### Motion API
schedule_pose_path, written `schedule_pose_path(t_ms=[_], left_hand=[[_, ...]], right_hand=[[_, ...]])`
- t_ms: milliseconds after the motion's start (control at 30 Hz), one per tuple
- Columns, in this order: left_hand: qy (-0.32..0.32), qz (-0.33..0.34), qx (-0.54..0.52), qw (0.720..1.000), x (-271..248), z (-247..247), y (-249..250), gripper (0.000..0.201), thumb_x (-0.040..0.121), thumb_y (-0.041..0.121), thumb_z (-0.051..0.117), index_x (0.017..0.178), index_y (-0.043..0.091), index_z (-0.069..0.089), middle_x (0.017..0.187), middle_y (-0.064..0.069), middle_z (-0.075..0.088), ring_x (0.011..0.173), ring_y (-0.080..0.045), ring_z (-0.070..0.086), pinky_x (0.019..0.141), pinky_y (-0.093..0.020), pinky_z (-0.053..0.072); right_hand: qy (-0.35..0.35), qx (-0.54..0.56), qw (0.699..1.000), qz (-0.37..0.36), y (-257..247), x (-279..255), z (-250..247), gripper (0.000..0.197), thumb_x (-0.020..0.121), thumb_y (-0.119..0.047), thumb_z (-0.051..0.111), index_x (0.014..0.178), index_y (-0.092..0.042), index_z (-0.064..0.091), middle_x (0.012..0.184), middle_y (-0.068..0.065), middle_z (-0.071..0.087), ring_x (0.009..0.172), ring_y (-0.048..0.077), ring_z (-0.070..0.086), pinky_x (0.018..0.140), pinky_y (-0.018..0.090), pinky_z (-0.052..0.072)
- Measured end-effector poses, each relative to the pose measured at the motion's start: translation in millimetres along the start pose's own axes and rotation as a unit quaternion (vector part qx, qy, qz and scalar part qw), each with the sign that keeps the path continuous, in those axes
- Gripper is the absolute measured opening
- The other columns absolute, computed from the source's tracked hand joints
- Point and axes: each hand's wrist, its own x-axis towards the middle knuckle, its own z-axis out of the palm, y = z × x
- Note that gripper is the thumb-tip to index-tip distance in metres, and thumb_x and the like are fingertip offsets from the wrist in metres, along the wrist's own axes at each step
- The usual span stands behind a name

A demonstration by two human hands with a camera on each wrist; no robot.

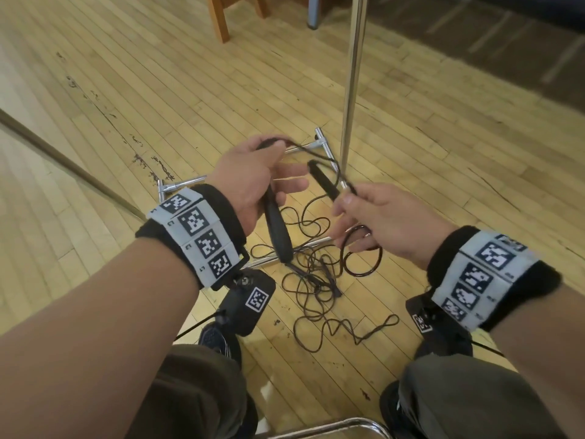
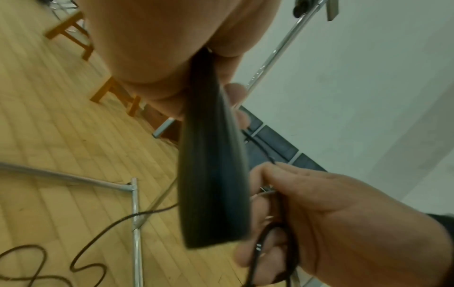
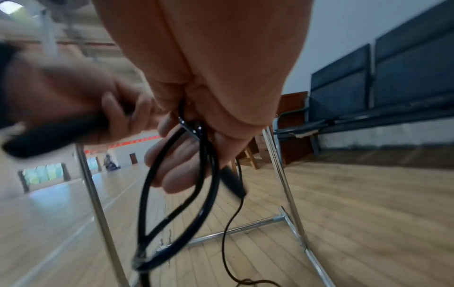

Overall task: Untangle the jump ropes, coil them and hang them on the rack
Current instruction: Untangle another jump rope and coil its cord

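In the head view, the left hand [image 1: 253, 182] is curled around one black jump-rope handle [image 1: 278, 229]. The long axis of this handle runs from about 11 o'clock, inside the fist, down to 5 o'clock, where its thick end hangs free. The right hand [image 1: 380, 223] pinches a thin cord near a second handle [image 1: 324, 180] with thumb and forefinger, and its lower fingers hold a small coil [image 1: 362, 251] of thicker rope. The second handle lies between the two hands, pointing to 10 o'clock. The rest of the ropes, a loose tangle [image 1: 316, 280], lies on the wooden floor [image 1: 126, 90] at 6 o'clock from the hands, inside the base of the metal rack [image 1: 351, 90], whose post rises at 12 o'clock. I judge the right hand is nearer to the tangle.

In the left wrist view, the handle [image 2: 211, 174] hangs straight toward 6 o'clock from the closed palm. The right hand [image 2: 343, 223] is at 4 o'clock, close beside the handle's thick end, pinching the cord.

In the right wrist view, the coil [image 3: 176, 194] hangs toward 6 o'clock from the curled fingers [image 3: 181, 170]. The left hand [image 3: 73, 104] is at 9 o'clock, blurred, gripping its handle. A thin cord [image 3: 228, 233] drops to the floor at 5 o'clock.
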Motion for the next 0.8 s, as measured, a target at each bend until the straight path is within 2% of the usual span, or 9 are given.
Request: schedule_pose_path(t_ms=[67, 133, 200, 267, 333, 433, 567, 667, 800], left_hand=[[0.058, -0.013, -0.007, 0.998, 5, -4, -1, 0.019, 0.11, 0.021, 0.055, 0.118, 0.016, 0.071, 0.1, -0.021, 0.08, 0.067, -0.026, 0.076, 0.044, -0.025, 0.048], [0.063, -0.01, -0.004, 0.998, 6, -8, -4, 0.016, 0.108, 0.02, 0.058, 0.121, 0.019, 0.067, 0.099, -0.018, 0.081, 0.066, -0.024, 0.074, 0.046, -0.026, 0.049], [0.002, 0.01, 0.056, 0.998, 5, -9, -9, 0.022, 0.102, 0.016, 0.066, 0.122, 0.025, 0.065, 0.098, -0.015, 0.081, 0.062, -0.021, 0.07, 0.046, -0.027, 0.048], [-0.106, 0.019, 0.16, 0.981, 1, -5, -14, 0.025, 0.093, 0.018, 0.073, 0.116, 0.027, 0.071, 0.099, -0.011, 0.081, 0.057, -0.018, 0.066, 0.046, -0.027, 0.047], [-0.21, 0.0, 0.244, 0.947, -6, 2, -19, 0.017, 0.09, 0.031, 0.074, 0.106, 0.027, 0.075, 0.095, -0.004, 0.08, 0.053, -0.015, 0.062, 0.045, -0.025, 0.046], [-0.286, -0.034, 0.256, 0.923, -13, 8, -23, 0.014, 0.091, 0.04, 0.076, 0.092, 0.027, 0.074, 0.083, -0.001, 0.077, 0.048, -0.013, 0.057, 0.043, -0.021, 0.043], [-0.266, 0.001, 0.308, 0.914, -11, 10, -20, 0.008, 0.099, 0.027, 0.074, 0.097, 0.02, 0.07, 0.082, -0.011, 0.078, 0.051, -0.017, 0.059, 0.044, -0.022, 0.042], [-0.245, 0.019, 0.311, 0.918, -9, 11, -19, 0.008, 0.101, 0.021, 0.07, 0.094, 0.017, 0.069, 0.076, -0.009, 0.076, 0.049, -0.017, 0.055, 0.042, -0.022, 0.042], [-0.214, 0.037, 0.289, 0.932, -10, 12, -18, 0.01, 0.105, 0.018, 0.063, 0.096, 0.014, 0.065, 0.07, -0.006, 0.074, 0.047, -0.016, 0.057, 0.042, -0.023, 0.042]], right_hand=[[0.02, 0.115, 0.993, 0.029, -4, -5, -7, 0.03, 0.112, -0.031, 0.041, 0.108, -0.011, 0.063, 0.086, 0.01, 0.079, 0.077, 0.024, 0.078, 0.06, 0.031, 0.063], [0.04, 0.19, 0.98, 0.043, -9, -7, -8, 0.031, 0.112, -0.029, 0.041, 0.11, -0.005, 0.061, 0.082, 0.014, 0.076, 0.076, 0.032, 0.078, 0.054, 0.033, 0.061], [0.049, 0.245, 0.967, 0.049, -15, -9, -7, 0.029, 0.112, -0.027, 0.042, 0.11, -0.005, 0.061, 0.078, 0.014, 0.072, 0.08, 0.037, 0.078, 0.049, 0.033, 0.058], [0.042, 0.303, 0.951, 0.043, -22, -9, -6, 0.028, 0.111, -0.028, 0.043, 0.11, -0.006, 0.062, 0.077, 0.014, 0.066, 0.079, 0.039, 0.077, 0.048, 0.033, 0.057], [0.043, 0.34, 0.939, 0.035, -25, -7, -7, 0.029, 0.111, -0.029, 0.045, 0.108, -0.008, 0.065, 0.081, 0.012, 0.061, 0.071, 0.032, 0.072, 0.05, 0.034, 0.056], [0.067, 0.341, 0.937, 0.03, -26, -5, -11, 0.029, 0.109, -0.031, 0.048, 0.105, -0.01, 0.068, 0.084, 0.009, 0.054, 0.064, 0.024, 0.062, 0.054, 0.035, 0.057], [0.089, 0.329, 0.94, 0.016, -22, -4, -15, 0.027, 0.108, -0.03, 0.052, 0.102, -0.01, 0.07, 0.081, 0.007, 0.052, 0.074, 0.027, 0.065, 0.073, 0.044, 0.063], [0.108, 0.264, 0.958, 0.002, -17, -6, -20, 0.025, 0.106, -0.031, 0.056, 0.099, -0.013, 0.073, 0.086, 0.008, 0.056, 0.072, 0.02, 0.066, 0.067, 0.035, 0.06], [0.061, 0.215, 0.975, -0.005, -13, -9, -18, 0.022, 0.106, -0.027, 0.057, 0.107, -0.015, 0.075, 0.098, 0.015, 0.063, 0.074, 0.022, 0.068, 0.07, 0.037, 0.061]])
